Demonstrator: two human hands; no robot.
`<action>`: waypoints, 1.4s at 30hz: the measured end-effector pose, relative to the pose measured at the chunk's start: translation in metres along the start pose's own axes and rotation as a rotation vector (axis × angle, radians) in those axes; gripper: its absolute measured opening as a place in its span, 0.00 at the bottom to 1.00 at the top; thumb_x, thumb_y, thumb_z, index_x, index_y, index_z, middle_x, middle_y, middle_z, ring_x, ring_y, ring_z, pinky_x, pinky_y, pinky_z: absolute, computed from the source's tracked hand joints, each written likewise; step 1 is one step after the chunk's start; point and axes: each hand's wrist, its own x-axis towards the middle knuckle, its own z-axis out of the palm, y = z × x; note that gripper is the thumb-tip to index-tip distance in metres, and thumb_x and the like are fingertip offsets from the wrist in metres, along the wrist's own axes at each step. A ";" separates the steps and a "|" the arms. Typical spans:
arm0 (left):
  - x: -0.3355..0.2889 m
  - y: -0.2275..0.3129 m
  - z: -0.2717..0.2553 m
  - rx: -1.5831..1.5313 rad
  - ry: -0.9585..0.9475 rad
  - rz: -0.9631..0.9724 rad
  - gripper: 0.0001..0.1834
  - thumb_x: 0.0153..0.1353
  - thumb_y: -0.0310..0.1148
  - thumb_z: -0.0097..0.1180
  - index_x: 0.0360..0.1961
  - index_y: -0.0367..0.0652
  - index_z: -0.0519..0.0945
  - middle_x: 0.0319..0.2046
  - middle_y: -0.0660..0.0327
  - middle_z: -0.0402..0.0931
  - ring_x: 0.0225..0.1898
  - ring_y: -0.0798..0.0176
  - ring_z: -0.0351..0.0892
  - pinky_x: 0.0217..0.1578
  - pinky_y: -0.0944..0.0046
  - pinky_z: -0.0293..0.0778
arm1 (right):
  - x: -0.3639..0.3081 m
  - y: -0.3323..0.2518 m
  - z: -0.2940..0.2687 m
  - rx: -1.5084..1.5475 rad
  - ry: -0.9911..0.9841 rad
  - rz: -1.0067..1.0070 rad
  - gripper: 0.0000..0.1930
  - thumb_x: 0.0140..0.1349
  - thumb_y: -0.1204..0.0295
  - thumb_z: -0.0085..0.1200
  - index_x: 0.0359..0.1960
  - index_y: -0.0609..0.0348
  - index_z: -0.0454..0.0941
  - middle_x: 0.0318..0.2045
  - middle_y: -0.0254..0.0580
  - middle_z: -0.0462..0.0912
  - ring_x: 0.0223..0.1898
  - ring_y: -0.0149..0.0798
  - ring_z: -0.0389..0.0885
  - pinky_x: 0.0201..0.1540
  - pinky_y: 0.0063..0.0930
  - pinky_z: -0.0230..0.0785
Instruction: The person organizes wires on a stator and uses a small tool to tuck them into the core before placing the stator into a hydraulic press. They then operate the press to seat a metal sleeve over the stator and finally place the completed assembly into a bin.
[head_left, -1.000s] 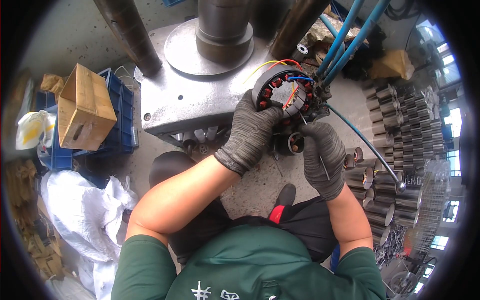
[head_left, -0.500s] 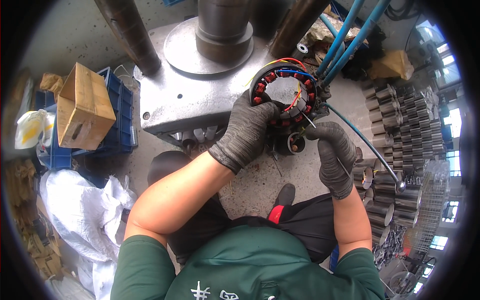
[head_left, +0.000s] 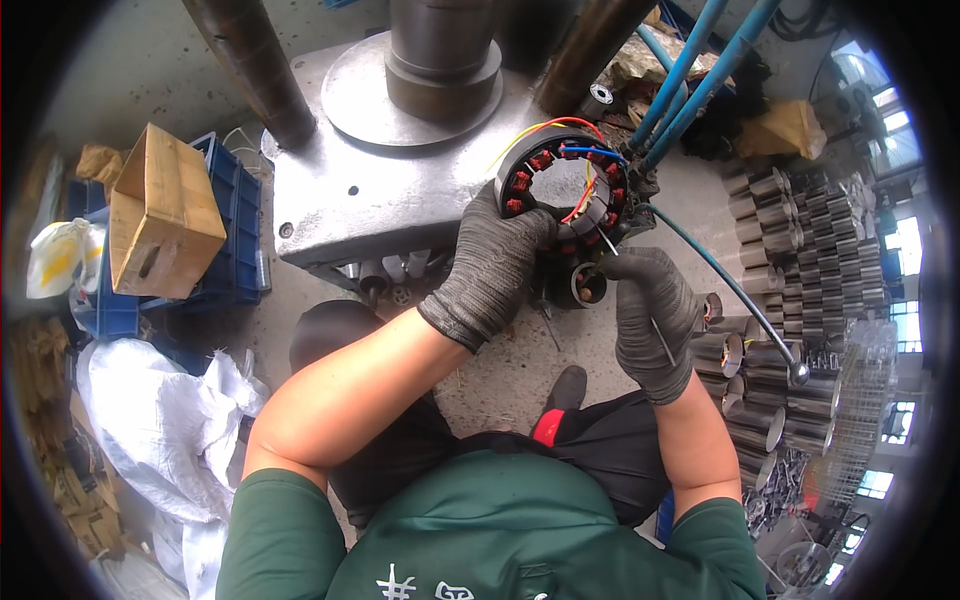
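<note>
My left hand, in a dark grey knit glove, grips the near left rim of a motor stator. The stator is a black ring with red copper windings inside, tilted toward me above the front right of the metal machine bed. Red, yellow and blue lead wires cross its opening and loop over its top. In my gloved right hand is a thin metal rod, its tip at the ring's lower inner edge among the windings. The rod's other end shows below my fingers. What the tip touches is too small to tell.
A steel press column rises from the machine bed. A blue lever with a ball end slants down beside my right hand. Metal cylinders are stacked at right. A cardboard box and a white sack are at left.
My right hand has shifted a little left, and the rod stands steeper against the stator. The stator has turned slightly in my left hand's grip.
</note>
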 end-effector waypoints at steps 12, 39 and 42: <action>0.001 -0.008 0.005 0.108 0.093 -0.043 0.26 0.61 0.21 0.61 0.61 0.31 0.73 0.48 0.50 0.83 0.46 0.59 0.86 0.47 0.61 0.85 | 0.009 0.001 0.002 -0.102 -0.025 -0.016 0.07 0.70 0.81 0.51 0.45 0.66 0.81 0.37 0.48 0.84 0.36 0.44 0.84 0.43 0.34 0.76; 0.000 -0.004 -0.003 0.198 -0.029 0.025 0.22 0.56 0.21 0.54 0.54 0.33 0.80 0.43 0.57 0.85 0.42 0.63 0.85 0.48 0.62 0.83 | 0.009 0.007 -0.027 0.004 -0.162 -0.092 0.09 0.66 0.81 0.54 0.45 0.63 0.82 0.34 0.49 0.83 0.35 0.49 0.83 0.39 0.38 0.76; 0.001 -0.007 0.002 0.165 -0.017 0.058 0.23 0.56 0.19 0.54 0.56 0.34 0.80 0.44 0.56 0.85 0.44 0.62 0.86 0.50 0.61 0.83 | 0.004 0.001 -0.021 -0.014 -0.105 0.035 0.09 0.66 0.81 0.53 0.45 0.63 0.82 0.34 0.49 0.83 0.34 0.48 0.83 0.39 0.38 0.76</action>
